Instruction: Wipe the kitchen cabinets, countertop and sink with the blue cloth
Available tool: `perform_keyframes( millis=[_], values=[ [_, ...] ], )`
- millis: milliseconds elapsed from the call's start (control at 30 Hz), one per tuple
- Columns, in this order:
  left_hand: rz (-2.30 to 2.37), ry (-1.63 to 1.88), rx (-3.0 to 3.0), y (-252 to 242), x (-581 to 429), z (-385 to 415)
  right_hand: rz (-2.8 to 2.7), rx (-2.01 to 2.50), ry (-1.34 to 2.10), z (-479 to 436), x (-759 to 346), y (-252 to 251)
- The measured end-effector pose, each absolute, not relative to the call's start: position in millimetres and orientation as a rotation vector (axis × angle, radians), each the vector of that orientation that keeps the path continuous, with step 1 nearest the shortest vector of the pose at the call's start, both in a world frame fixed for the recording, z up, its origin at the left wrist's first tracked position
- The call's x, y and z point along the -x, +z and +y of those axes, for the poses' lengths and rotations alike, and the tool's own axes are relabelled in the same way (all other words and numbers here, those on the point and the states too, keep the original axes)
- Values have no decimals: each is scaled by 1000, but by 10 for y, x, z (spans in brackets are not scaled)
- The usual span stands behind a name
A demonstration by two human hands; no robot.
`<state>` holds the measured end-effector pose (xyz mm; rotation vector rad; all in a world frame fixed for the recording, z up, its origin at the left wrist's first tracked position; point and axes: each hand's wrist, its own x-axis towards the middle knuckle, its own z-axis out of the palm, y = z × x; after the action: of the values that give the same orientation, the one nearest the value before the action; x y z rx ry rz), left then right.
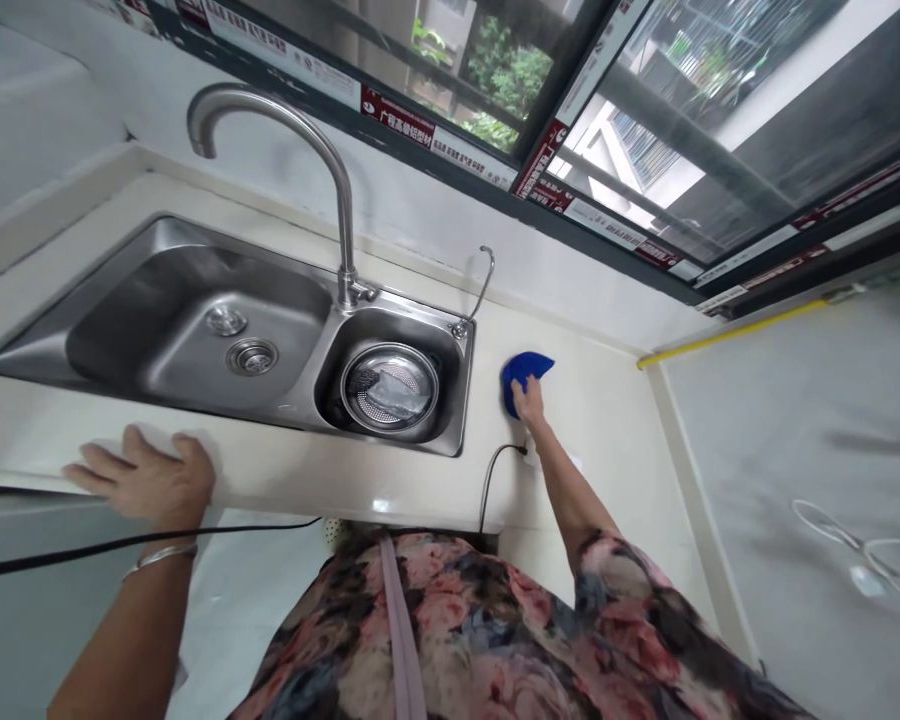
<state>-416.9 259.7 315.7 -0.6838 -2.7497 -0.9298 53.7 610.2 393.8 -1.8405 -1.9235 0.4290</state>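
The pale countertop (607, 430) holds a steel double sink (120, 330), with a strainer basket (388, 385) in its smaller bowl. Your left hand (150, 482) lies flat and open on a white cloth (157, 438) at the counter's front edge. Your right hand (529, 402) presses a blue cloth (521, 368) onto the counter just right of the sink; I cannot tell how far its fingers curl.

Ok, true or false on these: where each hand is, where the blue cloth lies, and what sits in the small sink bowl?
1. The right hand is on a blue cloth on the countertop. True.
2. The blue cloth lies inside the sink. False: it is on the countertop, right of the sink.
3. The left hand rests at the countertop's front edge. True.
4. The small sink bowl is empty. False: a metal strainer basket sits in it.
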Motion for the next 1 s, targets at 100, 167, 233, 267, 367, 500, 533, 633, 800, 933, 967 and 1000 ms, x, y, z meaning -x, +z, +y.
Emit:
perform_keyframes(
  millis=[100,167,233,267,367,500,533,633,800,933,967,1000],
  values=[
    [-2770,-936,679,3170,4157,2600,-1916,1925,408,5998,-429,3701],
    [-2791,-927,648,3193,4153,2608,-1974,1939,364,5884,-305,3583],
    [-2804,-901,639,3217,4152,2616,-2099,1911,288,5738,-194,3517],
    [-2806,-891,646,3227,4152,2619,-2169,1887,244,5651,-149,3501],
    [-2827,-888,674,3253,4148,2622,-2304,1827,162,5331,-36,3501],
    [-2851,-910,670,3269,4126,2614,-2427,1800,164,4842,128,3577],
    [-2848,-917,669,3275,4116,2612,-2500,1778,172,4732,177,3606],
    [-2861,-966,642,3331,4074,2612,-2741,1721,244,4498,330,3700],
    [-2945,-1075,585,3502,4011,2624,-2668,1881,643,4443,661,3766],
    [-2956,-1146,564,3536,4008,2622,-2396,1858,1032,4483,1094,3661],
    [-2952,-1151,541,3526,4009,2625,-2372,1817,1079,4487,1209,3625],
    [-2948,-1139,511,3511,4009,2630,-2357,1762,1120,4490,1317,3591]
  ],
)
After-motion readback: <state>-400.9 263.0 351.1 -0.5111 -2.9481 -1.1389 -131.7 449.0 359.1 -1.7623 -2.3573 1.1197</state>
